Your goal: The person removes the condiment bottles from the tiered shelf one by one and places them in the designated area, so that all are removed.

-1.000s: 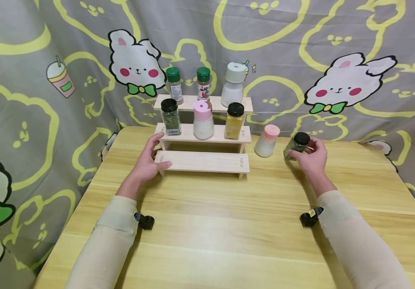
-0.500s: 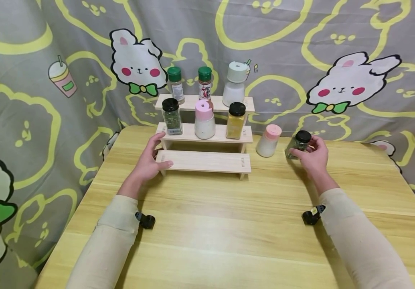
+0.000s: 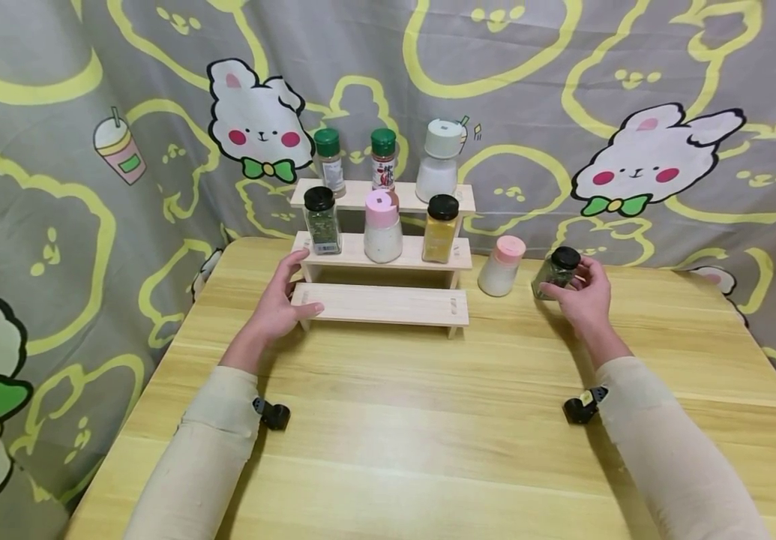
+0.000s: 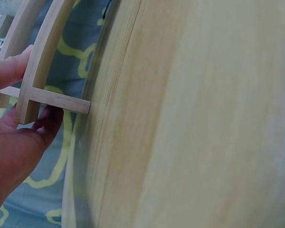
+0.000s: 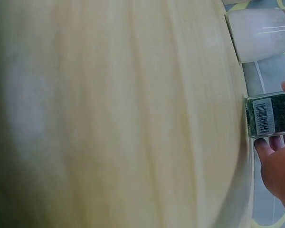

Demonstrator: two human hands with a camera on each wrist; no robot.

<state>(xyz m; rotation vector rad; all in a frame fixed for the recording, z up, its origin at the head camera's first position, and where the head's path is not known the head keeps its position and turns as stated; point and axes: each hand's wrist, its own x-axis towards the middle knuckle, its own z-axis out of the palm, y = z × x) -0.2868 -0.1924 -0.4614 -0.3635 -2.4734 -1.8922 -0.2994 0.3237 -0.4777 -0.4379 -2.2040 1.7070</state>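
Observation:
My left hand grips the left end of a three-step wooden spice rack, thumb on the bottom step. In the left wrist view, fingers show on both sides of the rack's pale slats. My right hand holds a glass jar of dark green herbs with a black lid, standing at the table's back right. Its barcode label shows in the right wrist view. Just left of that jar stands a pink-capped shaker of white contents.
On the middle step stand a black-lidded herb jar, a pink-capped shaker and a yellow spice jar. The top step bears two green-capped bottles and a white-capped shaker. A patterned curtain hangs behind the wooden table.

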